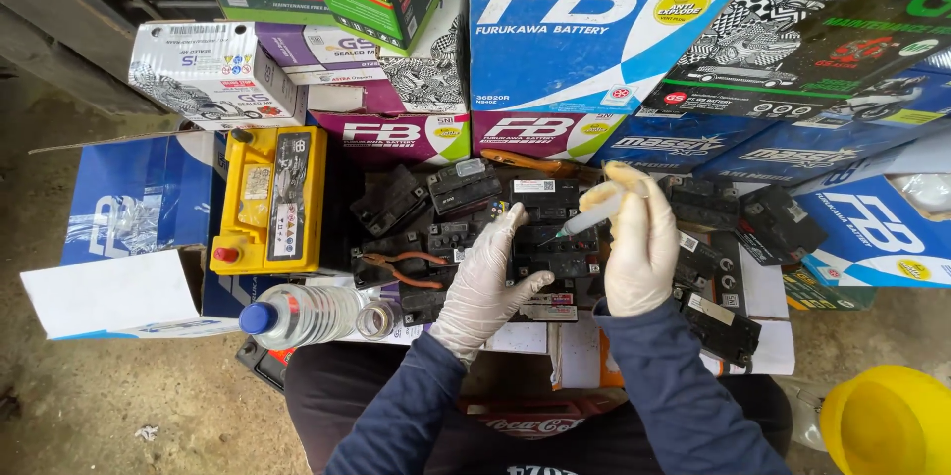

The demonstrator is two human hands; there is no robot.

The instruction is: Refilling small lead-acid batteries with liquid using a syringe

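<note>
Head view, looking down on a person in dark blue sleeves and thin white gloves, seated before a heap of small black batteries [555, 227]. Every place below is told from that heap.

At the heap's centre, the left hand [485, 287] rests flat on the top of one black battery, fingers spread and loosely open, gripping nothing. Just right of it, the right hand [639, 242] has its fingers closed round a clear syringe [586, 221]; the syringe slants down to the left, with its tip over the battery beside the left hand's fingertips. Whether the tip touches the battery cannot be told.

On the heap's left part lie pliers [406, 265] with orange-brown handles. Left of the heap stands a yellow battery [269, 200], top up, with a red cap near its front corner. Nearer the person than the yellow battery, a clear plastic bottle [302, 314] with a blue cap lies on its side, and a small glass jar [377, 318] sits just beside it.

Behind the heap, battery cartons [584, 29] in blue, white, purple and green are stacked in a wall. Well to the right of the heap and close to the person, a yellow bowl-shaped thing [892, 421] sits at the frame's edge.
</note>
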